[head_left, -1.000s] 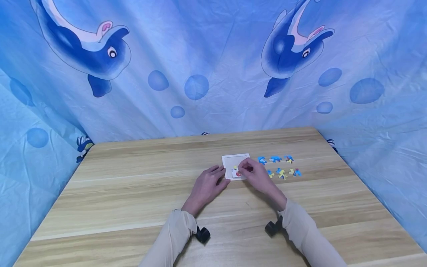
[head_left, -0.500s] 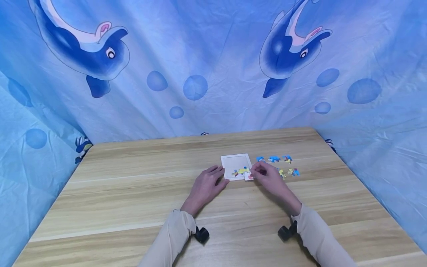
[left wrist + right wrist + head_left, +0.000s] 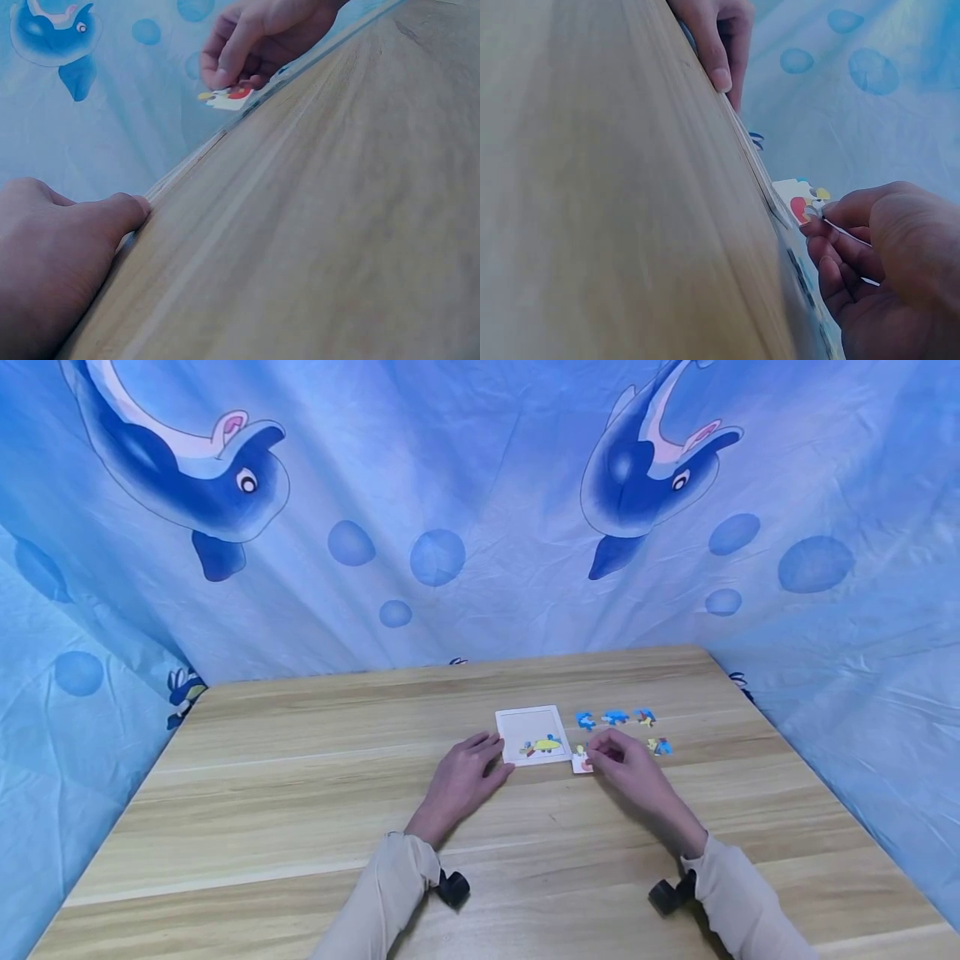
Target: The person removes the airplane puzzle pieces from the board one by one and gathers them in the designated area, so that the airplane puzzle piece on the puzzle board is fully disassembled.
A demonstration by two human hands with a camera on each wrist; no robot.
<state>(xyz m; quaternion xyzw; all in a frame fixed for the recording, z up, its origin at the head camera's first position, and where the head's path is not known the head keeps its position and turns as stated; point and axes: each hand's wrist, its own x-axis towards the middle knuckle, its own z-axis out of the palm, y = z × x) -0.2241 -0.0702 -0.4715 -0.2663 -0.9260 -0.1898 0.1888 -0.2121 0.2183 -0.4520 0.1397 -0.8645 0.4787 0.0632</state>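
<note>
A white square puzzle tray (image 3: 537,763) lies on the table, with a few yellow, blue and red jigsaw pieces (image 3: 547,745) joined along its lower part. My left hand (image 3: 463,779) rests at the tray's left edge, its fingers along the side and its thumb by the near corner. Just right of the tray, my right hand (image 3: 633,777) pinches a jigsaw piece (image 3: 581,762) between thumb and fingertips. That piece is white with red and yellow parts, as the left wrist view of the piece (image 3: 232,99) also shows; it is raised and tilted.
Loose blue and yellow jigsaw pieces (image 3: 615,717) lie in rows right of the tray, the nearer row (image 3: 660,746) partly hidden by my right hand. The wooden table (image 3: 300,777) ends at a blue curtain (image 3: 480,610) printed with dolphins.
My right hand has moved rightward from over the tray to beside it, carrying the white piece. This uncovers the pieces in the tray. The left hand stays at the tray's edge.
</note>
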